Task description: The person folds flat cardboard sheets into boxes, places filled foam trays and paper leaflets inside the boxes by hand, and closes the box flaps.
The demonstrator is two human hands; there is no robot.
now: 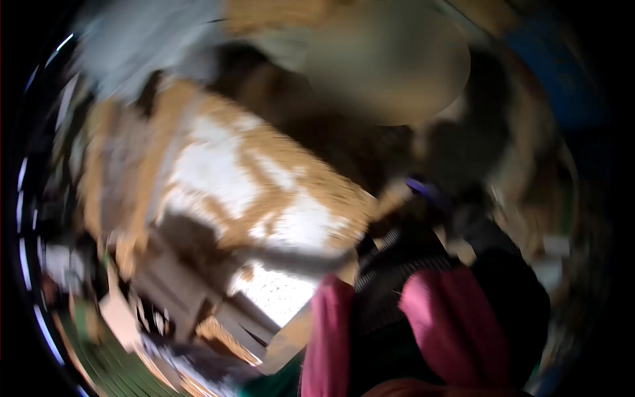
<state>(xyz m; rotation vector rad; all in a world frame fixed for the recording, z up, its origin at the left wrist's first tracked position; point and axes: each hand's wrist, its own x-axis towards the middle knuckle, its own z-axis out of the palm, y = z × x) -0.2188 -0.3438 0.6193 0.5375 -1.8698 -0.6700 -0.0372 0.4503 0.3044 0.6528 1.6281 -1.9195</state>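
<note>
Motion blur smears the whole head view. On the right, a dark sleeve (496, 245) reaches up and forward from my body. At its end my right hand (446, 202) is a dark smear, its fingers not readable. A small purple thing (423, 188) shows at or beside that hand; I cannot tell whether it is held. Left of it lies a broad white surface (218, 159) with tan, crumbly-looking patches (291, 152) across it. My left hand cannot be made out anywhere.
Pink cloth (450, 317) hangs over my dark clothing. Grey-brown flaps or boards (178, 284) lie at the lower left, above a green slatted surface (119, 370). A pale grey sheet-like thing (145, 46) is at the upper left, and something blue (555, 73) stands at the upper right.
</note>
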